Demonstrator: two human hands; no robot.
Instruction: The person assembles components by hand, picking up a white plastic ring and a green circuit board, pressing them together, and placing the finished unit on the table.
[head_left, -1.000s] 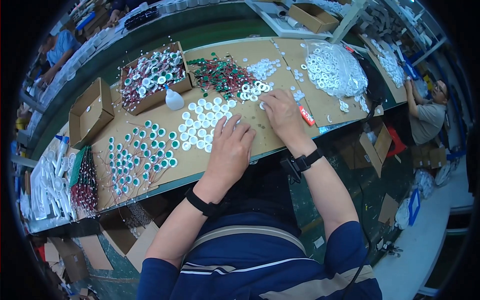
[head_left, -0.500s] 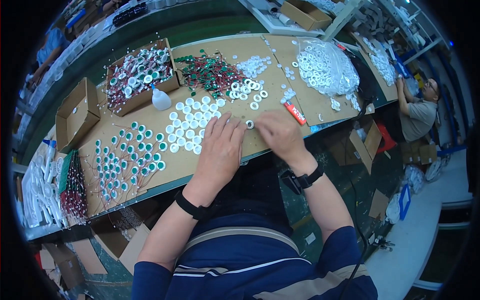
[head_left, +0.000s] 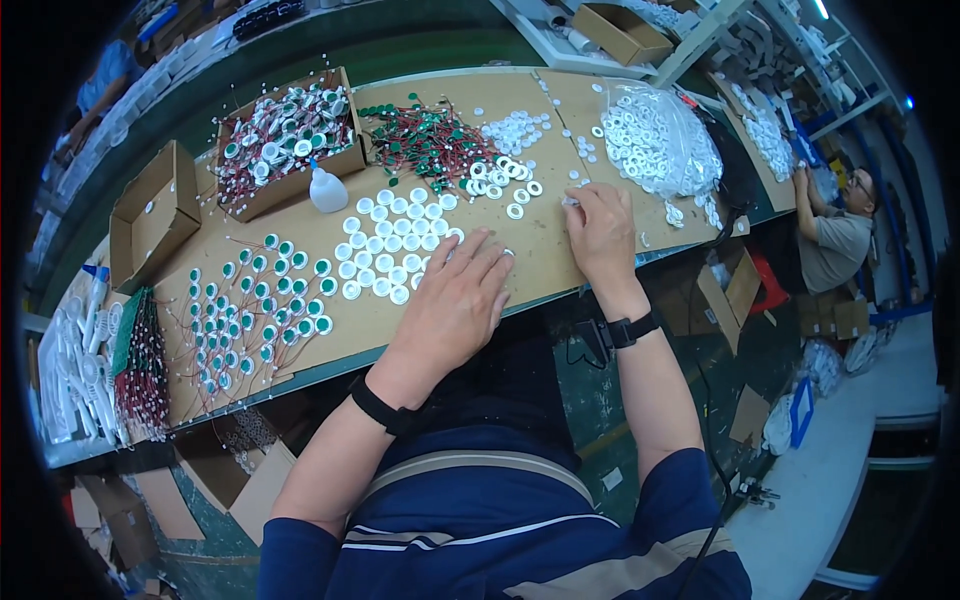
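Observation:
My left hand (head_left: 455, 308) lies over the table's near edge, fingers stretched and slightly spread, touching the right side of a group of white round caps (head_left: 383, 243). By its index finger, the edge of a small white ring (head_left: 508, 253) peeks out, mostly covered. My right hand (head_left: 604, 238) is further right, thumb and fingers pinched together at a few small white discs (head_left: 571, 203). What sits between those fingertips is too small to make out. White rings (head_left: 515, 211) lie just left of the right hand, beside a heap of green discs with red wires (head_left: 425, 145).
A carton (head_left: 345, 160) of wired discs, a white squeeze bottle (head_left: 327, 190) and an open carton (head_left: 150, 215) stand at the left. Green-faced discs (head_left: 268, 310) are spread nearby. A clear bag of white rings (head_left: 660, 140) lies right. A co-worker (head_left: 838, 230) sits beyond.
My right hand has moved right, away from the small ring and the left hand, to the small discs, now covering the red packet. The left hand has shifted slightly right and nearer me.

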